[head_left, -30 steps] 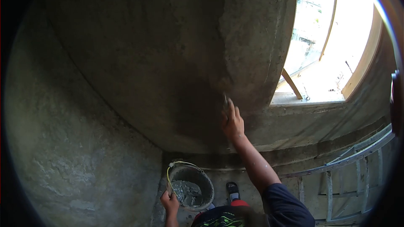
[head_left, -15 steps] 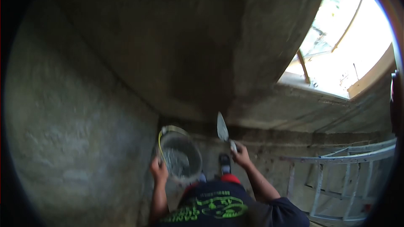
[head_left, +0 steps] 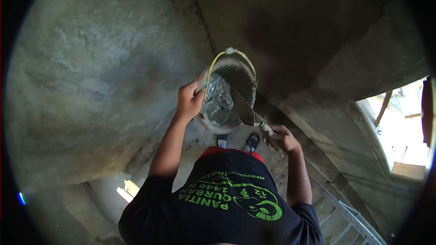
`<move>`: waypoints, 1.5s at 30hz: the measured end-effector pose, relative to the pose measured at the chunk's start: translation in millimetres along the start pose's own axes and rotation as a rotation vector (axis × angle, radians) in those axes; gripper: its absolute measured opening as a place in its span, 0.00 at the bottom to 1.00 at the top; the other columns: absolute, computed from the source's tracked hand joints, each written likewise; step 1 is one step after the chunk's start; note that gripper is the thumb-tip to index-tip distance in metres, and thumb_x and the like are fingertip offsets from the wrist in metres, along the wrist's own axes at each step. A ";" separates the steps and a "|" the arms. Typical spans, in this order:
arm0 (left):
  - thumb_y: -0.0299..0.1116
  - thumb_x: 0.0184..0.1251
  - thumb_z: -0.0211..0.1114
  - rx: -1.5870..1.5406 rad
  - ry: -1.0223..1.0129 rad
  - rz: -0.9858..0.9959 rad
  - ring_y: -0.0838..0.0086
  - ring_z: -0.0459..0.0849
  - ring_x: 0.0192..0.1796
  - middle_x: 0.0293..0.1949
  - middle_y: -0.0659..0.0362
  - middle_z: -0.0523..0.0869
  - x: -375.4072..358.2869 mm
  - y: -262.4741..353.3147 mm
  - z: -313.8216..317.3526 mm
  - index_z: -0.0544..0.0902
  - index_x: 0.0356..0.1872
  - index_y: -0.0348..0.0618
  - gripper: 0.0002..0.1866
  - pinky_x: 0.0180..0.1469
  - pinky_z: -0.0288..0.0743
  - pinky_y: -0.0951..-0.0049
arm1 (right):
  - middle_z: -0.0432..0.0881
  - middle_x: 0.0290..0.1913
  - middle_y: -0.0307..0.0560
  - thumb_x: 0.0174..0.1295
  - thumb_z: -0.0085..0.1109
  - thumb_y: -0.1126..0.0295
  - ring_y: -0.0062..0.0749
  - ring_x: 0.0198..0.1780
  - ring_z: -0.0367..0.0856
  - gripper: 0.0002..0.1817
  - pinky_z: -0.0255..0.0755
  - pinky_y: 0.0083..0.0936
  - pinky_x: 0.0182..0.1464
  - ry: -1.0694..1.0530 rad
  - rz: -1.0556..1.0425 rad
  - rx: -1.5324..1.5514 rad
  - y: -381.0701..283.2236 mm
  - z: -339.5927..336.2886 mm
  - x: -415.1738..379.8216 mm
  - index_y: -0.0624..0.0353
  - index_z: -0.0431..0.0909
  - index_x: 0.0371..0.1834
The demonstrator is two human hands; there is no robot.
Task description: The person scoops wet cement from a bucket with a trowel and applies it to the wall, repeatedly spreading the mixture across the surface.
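Note:
My left hand [head_left: 190, 101] grips the left rim of a bucket [head_left: 251, 91] with a yellow handle [head_left: 211, 73] arching over its top. Grey wet mortar [head_left: 219, 104] covers the inside, heaped toward the left. In my right hand [head_left: 281, 138] is the handle of a pointed trowel [head_left: 243, 107]. Its blade reaches over the bucket's right rim and overlaps the mortar in this view. My right fingers are wrapped round the grip, just outside the bucket. The bucket is held up in front of my body, above my feet.
Rough cement walls [head_left: 109, 72] rise at the left and ahead, with a dark damp-looking patch on the far one. A bright window opening [head_left: 404, 118] lies at the right. Below it, at the lower right, leans a metal ladder [head_left: 349, 215]. My feet stand on a dusty floor.
My view has turned left. The bucket has come up closer, held at its rim, and the trowel has moved from out in front of the wall to over the bucket.

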State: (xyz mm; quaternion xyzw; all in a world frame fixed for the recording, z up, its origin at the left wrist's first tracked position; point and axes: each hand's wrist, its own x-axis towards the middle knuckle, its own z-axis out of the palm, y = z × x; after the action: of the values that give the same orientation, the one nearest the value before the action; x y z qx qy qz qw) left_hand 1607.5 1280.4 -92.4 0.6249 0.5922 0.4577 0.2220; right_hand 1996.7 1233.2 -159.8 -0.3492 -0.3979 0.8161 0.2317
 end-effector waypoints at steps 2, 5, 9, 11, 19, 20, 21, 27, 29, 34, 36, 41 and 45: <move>0.23 0.63 0.65 0.002 -0.038 -0.002 0.69 0.63 0.19 0.17 0.51 0.68 7.3 11.0 -6.2 0.68 0.24 0.35 0.14 0.25 0.60 0.65 | 0.81 0.30 0.35 0.75 0.58 0.60 0.18 0.25 0.76 0.15 0.69 0.19 0.26 0.040 0.084 -0.336 -36.0 12.7 3.2 0.61 0.83 0.50; 0.23 0.62 0.66 0.020 -0.123 0.067 0.69 0.61 0.19 0.16 0.51 0.66 20.0 15.1 -13.1 0.65 0.23 0.36 0.16 0.24 0.59 0.66 | 0.82 0.28 0.37 0.75 0.57 0.62 0.17 0.24 0.74 0.16 0.69 0.22 0.25 0.037 0.133 -0.533 -66.8 27.5 20.4 0.58 0.81 0.59; 0.22 0.61 0.64 0.060 -0.242 0.120 0.76 0.58 0.22 0.18 0.54 0.62 27.9 8.9 -18.2 0.63 0.23 0.37 0.15 0.25 0.56 0.67 | 0.84 0.30 0.41 0.73 0.55 0.65 0.19 0.22 0.75 0.24 0.71 0.23 0.23 -0.123 0.196 -0.793 -87.7 34.8 56.5 0.58 0.76 0.70; 0.22 0.61 0.64 0.054 -0.256 0.096 0.76 0.58 0.22 0.18 0.54 0.62 30.0 5.2 -17.5 0.63 0.23 0.37 0.16 0.25 0.56 0.67 | 0.84 0.31 0.41 0.73 0.54 0.65 0.20 0.22 0.76 0.24 0.71 0.24 0.23 -0.161 0.248 -0.795 -87.6 41.0 64.7 0.59 0.75 0.71; 0.23 0.62 0.66 0.003 -0.286 0.044 0.74 0.59 0.19 0.15 0.51 0.64 41.2 -19.2 2.9 0.63 0.22 0.36 0.18 0.23 0.56 0.65 | 0.86 0.32 0.45 0.78 0.53 0.62 0.27 0.25 0.83 0.22 0.76 0.23 0.24 -0.328 0.331 -0.496 -73.7 43.7 64.5 0.63 0.77 0.67; 0.23 0.62 0.66 0.002 -0.291 0.043 0.74 0.59 0.19 0.15 0.51 0.64 41.6 -22.9 6.3 0.63 0.22 0.36 0.18 0.23 0.56 0.65 | 0.86 0.32 0.45 0.78 0.53 0.62 0.27 0.25 0.83 0.22 0.76 0.23 0.24 -0.325 0.332 -0.491 -69.3 42.6 64.6 0.63 0.77 0.67; 0.23 0.63 0.66 -0.004 -0.324 0.009 0.74 0.59 0.20 0.16 0.51 0.65 40.1 -27.2 10.5 0.63 0.22 0.36 0.18 0.23 0.56 0.65 | 0.85 0.32 0.47 0.77 0.54 0.62 0.28 0.23 0.82 0.22 0.74 0.23 0.22 -0.283 0.411 -0.244 -61.6 39.2 63.1 0.62 0.76 0.68; 0.25 0.64 0.65 0.045 -0.424 -0.028 0.76 0.63 0.21 0.16 0.50 0.69 37.7 -26.5 24.3 0.66 0.22 0.35 0.16 0.24 0.61 0.65 | 0.81 0.36 0.58 0.76 0.55 0.61 0.30 0.20 0.73 0.27 0.65 0.22 0.15 -0.279 0.451 0.661 37.6 0.7 48.8 0.62 0.69 0.73; 0.25 0.64 0.64 -0.009 -0.376 -0.052 0.76 0.64 0.21 0.17 0.50 0.69 31.0 -35.4 25.9 0.68 0.24 0.35 0.14 0.25 0.62 0.65 | 0.79 0.41 0.64 0.73 0.55 0.62 0.29 0.20 0.69 0.32 0.63 0.22 0.14 -0.239 0.395 0.966 66.4 -1.3 37.4 0.67 0.63 0.75; 0.23 0.61 0.59 -0.100 -0.099 0.047 0.72 0.66 0.23 0.20 0.51 0.71 21.9 -24.1 33.2 0.74 0.30 0.33 0.04 0.28 0.66 0.64 | 0.81 0.31 0.58 0.75 0.56 0.57 0.34 0.17 0.75 0.28 0.67 0.24 0.13 -0.089 0.126 0.777 17.9 -4.6 -15.2 0.67 0.71 0.70; 0.24 0.61 0.61 -0.084 -0.040 0.015 0.62 0.65 0.21 0.18 0.47 0.69 12.9 -30.8 47.3 0.71 0.26 0.33 0.08 0.26 0.62 0.59 | 0.81 0.30 0.57 0.75 0.56 0.56 0.32 0.15 0.75 0.28 0.66 0.24 0.13 -0.304 -0.095 0.635 -24.9 -6.8 -24.4 0.69 0.72 0.67; 0.24 0.59 0.59 -0.035 0.037 0.082 0.57 0.65 0.19 0.18 0.45 0.69 -1.0 -48.1 70.3 0.66 0.24 0.33 0.11 0.26 0.61 0.56 | 0.79 0.28 0.49 0.73 0.58 0.51 0.27 0.15 0.74 0.27 0.67 0.22 0.13 0.097 -0.451 0.147 -155.3 18.6 -74.4 0.68 0.74 0.57; 0.25 0.58 0.59 0.001 0.030 0.005 0.58 0.64 0.20 0.18 0.43 0.69 -7.0 -49.8 71.8 0.65 0.23 0.31 0.11 0.27 0.60 0.54 | 0.76 0.28 0.50 0.74 0.57 0.50 0.26 0.15 0.73 0.32 0.66 0.21 0.12 0.055 -0.619 0.163 -200.5 9.8 -97.1 0.67 0.69 0.67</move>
State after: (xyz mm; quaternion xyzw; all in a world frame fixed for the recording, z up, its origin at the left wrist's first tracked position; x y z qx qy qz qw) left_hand 1641.5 1302.8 -170.1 0.6198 0.5941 0.4671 0.2115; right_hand 2072.4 1280.2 44.6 -0.2137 -0.4124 0.7262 0.5068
